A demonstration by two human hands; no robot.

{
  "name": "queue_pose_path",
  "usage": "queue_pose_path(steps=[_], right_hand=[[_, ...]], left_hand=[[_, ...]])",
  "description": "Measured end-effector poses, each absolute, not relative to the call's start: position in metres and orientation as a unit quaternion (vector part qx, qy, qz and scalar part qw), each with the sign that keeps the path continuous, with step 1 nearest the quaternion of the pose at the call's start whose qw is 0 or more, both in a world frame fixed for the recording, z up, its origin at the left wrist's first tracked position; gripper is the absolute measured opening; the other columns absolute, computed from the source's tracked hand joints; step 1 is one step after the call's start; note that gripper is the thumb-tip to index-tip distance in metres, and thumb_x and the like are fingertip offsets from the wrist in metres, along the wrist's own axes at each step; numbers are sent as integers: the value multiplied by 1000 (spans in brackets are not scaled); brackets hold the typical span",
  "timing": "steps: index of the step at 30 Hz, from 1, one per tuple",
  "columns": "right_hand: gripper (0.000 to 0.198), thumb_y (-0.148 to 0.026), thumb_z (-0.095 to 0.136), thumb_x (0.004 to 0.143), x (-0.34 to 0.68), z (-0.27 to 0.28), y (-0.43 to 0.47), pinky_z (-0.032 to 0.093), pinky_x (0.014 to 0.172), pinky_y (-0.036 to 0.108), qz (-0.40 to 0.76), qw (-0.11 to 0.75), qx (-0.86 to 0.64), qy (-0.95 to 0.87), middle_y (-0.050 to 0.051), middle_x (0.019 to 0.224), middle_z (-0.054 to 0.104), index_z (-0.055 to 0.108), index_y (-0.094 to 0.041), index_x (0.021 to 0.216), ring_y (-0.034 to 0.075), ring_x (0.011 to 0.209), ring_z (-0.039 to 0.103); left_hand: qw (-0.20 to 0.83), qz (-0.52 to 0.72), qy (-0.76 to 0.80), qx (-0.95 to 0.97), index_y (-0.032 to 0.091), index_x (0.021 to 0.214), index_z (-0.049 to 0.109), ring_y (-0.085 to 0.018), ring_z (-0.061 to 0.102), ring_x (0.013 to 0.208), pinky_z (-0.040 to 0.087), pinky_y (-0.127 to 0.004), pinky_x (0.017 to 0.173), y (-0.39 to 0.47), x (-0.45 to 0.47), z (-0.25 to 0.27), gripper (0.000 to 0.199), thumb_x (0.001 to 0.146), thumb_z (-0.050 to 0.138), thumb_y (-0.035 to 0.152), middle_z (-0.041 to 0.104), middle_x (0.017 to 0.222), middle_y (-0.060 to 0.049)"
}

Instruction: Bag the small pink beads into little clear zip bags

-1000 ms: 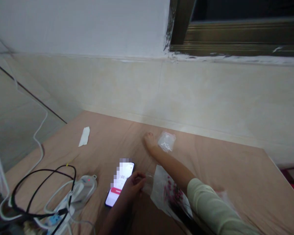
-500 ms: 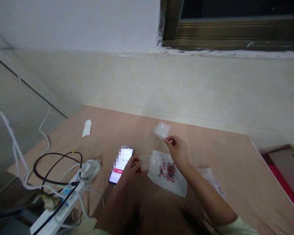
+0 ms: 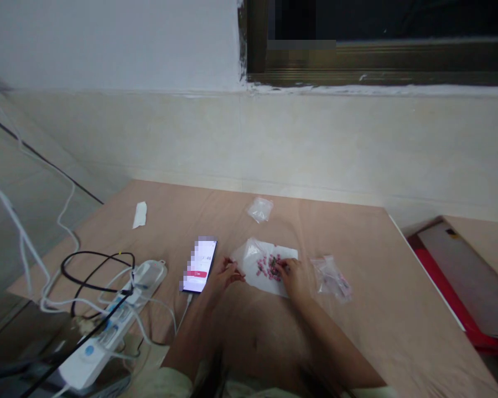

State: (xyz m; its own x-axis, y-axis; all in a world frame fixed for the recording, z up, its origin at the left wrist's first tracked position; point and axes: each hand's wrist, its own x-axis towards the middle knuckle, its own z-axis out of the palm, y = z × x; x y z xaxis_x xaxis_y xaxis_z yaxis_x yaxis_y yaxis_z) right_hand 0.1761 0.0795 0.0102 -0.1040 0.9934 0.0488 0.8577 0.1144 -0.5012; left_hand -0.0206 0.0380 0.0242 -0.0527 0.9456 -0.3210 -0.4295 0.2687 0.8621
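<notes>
A white sheet (image 3: 288, 251) lies on the table with a cluster of small pink and dark pieces (image 3: 262, 267) in its middle; they look like beads or pills. My left hand (image 3: 228, 273) is at the sheet's left side, its fingers closed on the edge of a clear plastic bag (image 3: 248, 253). My right hand (image 3: 294, 277) reaches over the sheet's right part, thumb and fingertips pinched together among the pink pieces. Whatever lies between those fingertips is too small to make out.
A lit phone (image 3: 201, 264) with a cable lies left of my hands. Further left are a power strip (image 3: 108, 326) and tangled cords. Another clear bag (image 3: 260, 210) lies behind the sheet, a bag with pink contents (image 3: 332, 279) to the right, a white paper scrap (image 3: 140, 215) at back left.
My right hand has left the clear bag at the back and come down to the pink pieces. The clear bag at my left hand now stands puffed open. The view has shifted right.
</notes>
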Motion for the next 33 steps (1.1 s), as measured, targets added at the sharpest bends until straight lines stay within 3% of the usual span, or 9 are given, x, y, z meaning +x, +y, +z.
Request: queue_pose_path(steps=[6, 12, 16, 20, 23, 28, 33], right_hand=[[22, -33, 48, 73, 179, 16, 78, 37, 69, 28, 237, 282, -643, -672, 7, 80, 63, 63, -17, 75, 19, 78, 54], [34, -47, 44, 72, 166, 40, 90, 36, 47, 23, 502, 372, -576, -527, 0, 56, 56, 57, -16, 70, 12, 47, 49], [31, -48, 53, 66, 166, 36, 100, 34, 43, 22, 594, 441, -504, -447, -4, 47, 47, 50, -17, 60, 8, 41, 43], [28, -45, 58, 62, 174, 32, 106, 35, 45, 21, 583, 453, -486, -468, -4, 48, 47, 52, -17, 59, 8, 44, 43], [27, -43, 57, 64, 179, 34, 106, 34, 44, 21, 561, 426, -489, -515, -3, 50, 48, 55, -17, 61, 8, 45, 43], [25, -42, 54, 68, 179, 37, 99, 35, 42, 20, 568, 390, -475, -548, -3, 50, 49, 57, -17, 68, 9, 45, 44], [24, -41, 56, 66, 179, 37, 95, 36, 43, 20, 582, 408, -467, -526, -3, 51, 49, 55, -17, 67, 8, 45, 44]], left_hand=[[662, 547, 449, 247, 15, 72, 46, -12, 58, 57, 49, -28, 58, 41, -8, 27, 28, 60, 68, 27, 57, 62, 3], [688, 544, 402, 263, 14, 72, 49, -13, 58, 64, 49, -32, 65, 44, 12, 30, 24, 62, 67, 25, 56, 69, 2], [706, 488, 400, 321, 15, 77, 51, -14, 59, 71, 47, -35, 73, 45, 12, 21, 22, 66, 64, 28, 58, 74, 0], [659, 427, 471, 401, 15, 75, 54, -15, 57, 74, 45, -31, 72, 58, -5, 23, 26, 58, 70, 26, 59, 75, -1], [588, 475, 495, 429, 16, 83, 55, -14, 55, 74, 45, -30, 70, 76, -12, 36, 26, 67, 60, 37, 57, 83, -2], [519, 388, 523, 553, 15, 68, 56, -9, 48, 54, 41, -21, 52, 93, -7, 55, 21, 70, 54, 36, 53, 61, 3], [495, 378, 552, 555, 14, 65, 55, -8, 48, 52, 39, -21, 52, 82, -2, 61, 19, 67, 56, 33, 53, 59, 3]])
